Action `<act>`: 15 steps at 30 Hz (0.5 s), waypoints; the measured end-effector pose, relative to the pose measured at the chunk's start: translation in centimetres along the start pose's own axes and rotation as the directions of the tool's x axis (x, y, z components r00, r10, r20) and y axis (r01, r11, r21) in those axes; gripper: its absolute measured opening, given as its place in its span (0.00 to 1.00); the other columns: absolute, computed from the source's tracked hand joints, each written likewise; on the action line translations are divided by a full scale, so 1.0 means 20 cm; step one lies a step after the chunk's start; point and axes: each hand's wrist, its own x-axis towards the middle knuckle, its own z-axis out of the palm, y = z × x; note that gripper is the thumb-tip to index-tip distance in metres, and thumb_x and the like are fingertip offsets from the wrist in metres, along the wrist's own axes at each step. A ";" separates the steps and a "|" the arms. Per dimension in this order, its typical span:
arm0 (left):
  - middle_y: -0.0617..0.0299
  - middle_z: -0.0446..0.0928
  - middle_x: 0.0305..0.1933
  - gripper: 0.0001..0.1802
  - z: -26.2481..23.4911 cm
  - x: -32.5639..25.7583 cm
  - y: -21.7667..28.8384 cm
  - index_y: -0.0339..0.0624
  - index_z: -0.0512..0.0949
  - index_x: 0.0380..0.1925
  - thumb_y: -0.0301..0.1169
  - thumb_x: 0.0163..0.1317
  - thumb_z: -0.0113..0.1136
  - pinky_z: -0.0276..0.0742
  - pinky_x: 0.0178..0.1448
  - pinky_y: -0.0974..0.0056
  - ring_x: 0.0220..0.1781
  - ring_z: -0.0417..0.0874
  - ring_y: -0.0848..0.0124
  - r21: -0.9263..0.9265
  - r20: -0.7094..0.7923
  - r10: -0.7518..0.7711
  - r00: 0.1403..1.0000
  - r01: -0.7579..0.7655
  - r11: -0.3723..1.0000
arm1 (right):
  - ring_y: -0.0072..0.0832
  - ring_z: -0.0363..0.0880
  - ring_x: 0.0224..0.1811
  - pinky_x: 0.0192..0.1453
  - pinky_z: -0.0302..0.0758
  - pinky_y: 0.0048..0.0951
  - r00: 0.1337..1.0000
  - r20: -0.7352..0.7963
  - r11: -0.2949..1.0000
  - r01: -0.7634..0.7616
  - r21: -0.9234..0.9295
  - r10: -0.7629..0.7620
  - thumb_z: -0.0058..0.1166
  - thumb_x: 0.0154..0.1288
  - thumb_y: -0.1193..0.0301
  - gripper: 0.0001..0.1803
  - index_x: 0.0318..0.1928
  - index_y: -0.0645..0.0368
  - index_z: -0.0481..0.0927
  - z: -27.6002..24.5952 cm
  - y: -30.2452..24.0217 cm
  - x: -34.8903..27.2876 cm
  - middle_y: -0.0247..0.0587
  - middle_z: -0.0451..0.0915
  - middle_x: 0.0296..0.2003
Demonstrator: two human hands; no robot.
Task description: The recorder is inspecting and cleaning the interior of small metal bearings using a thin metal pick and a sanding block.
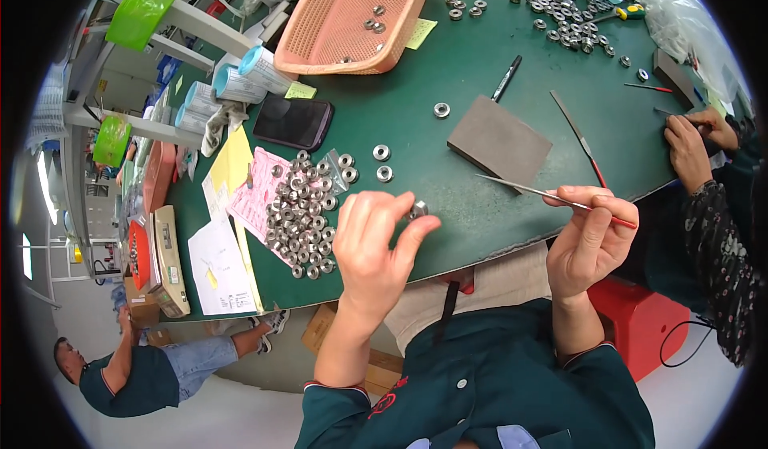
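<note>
My left hand point(370, 245) is closed, pinching a small shiny metal ring point(418, 208) between thumb and fingers above the table's near edge. In my right hand point(588, 245) is a thin needle file point(524, 187) with a red handle, its tip pointing left toward the ring but apart from it. Just beyond the file lies a grey-brown rectangular block point(496, 139). A heap of similar metal rings point(300, 217) lies left of my left hand, partly on a pink sheet point(254, 197). Two loose rings point(383, 163) sit just beyond that hand.
Farther back are a peach plastic basket point(352, 17) holding a few rings, a phone point(294, 121), a black marker point(507, 79) and another red-handled file point(580, 139). More rings point(572, 17) are scattered at the far right. A co-worker's hands point(694, 145) rest near the right edge.
</note>
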 end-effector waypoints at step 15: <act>0.57 0.77 0.34 0.14 -0.07 -0.05 -0.12 0.33 0.72 0.45 0.33 0.67 0.46 0.74 0.38 0.71 0.32 0.76 0.76 -0.874 0.424 -0.541 0.727 0.486 -0.032 | 0.33 0.79 0.33 0.38 0.79 0.33 0.907 -0.190 0.911 -0.324 0.255 0.376 0.38 0.70 0.71 0.07 0.41 0.61 0.67 -0.05 0.10 -0.01 0.49 0.78 0.33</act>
